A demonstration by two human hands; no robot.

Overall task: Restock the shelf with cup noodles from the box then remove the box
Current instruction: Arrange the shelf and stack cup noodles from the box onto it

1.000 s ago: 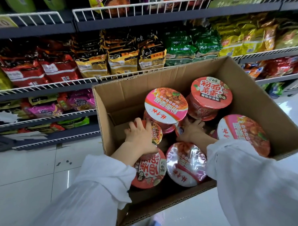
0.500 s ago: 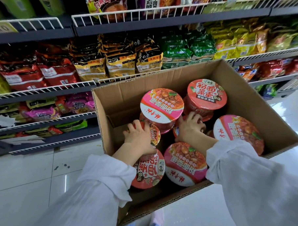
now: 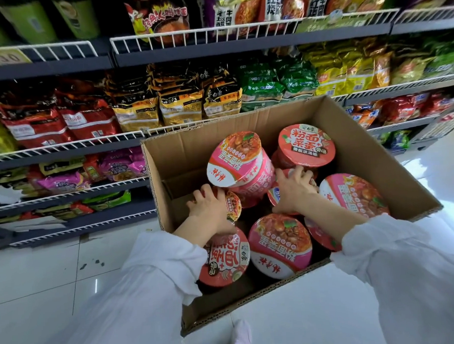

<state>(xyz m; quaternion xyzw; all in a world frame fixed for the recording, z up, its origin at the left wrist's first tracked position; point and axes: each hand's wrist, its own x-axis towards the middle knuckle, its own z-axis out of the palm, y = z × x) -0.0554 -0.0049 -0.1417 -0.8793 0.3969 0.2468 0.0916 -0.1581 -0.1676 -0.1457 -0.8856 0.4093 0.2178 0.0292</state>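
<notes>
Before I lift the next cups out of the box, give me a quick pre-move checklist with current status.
1. Left hand on a cup: ok, it rests on a low cup.
2. Right hand on a cup: ok, though the grip is not clear.
3. Tilted pink cup stable: not ok, it leans on others.
4. Box open: ok.
5. Shelf space for cups: cannot tell.

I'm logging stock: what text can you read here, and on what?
"粉面菜蛋", with "白象" above it: red cup lid at the back of the box.
"经典火鸡拌面": packet on the top shelf.
"30": yellow shelf tag, partly blurred.
Bags on the middle shelves: print too blurred to read.
</notes>
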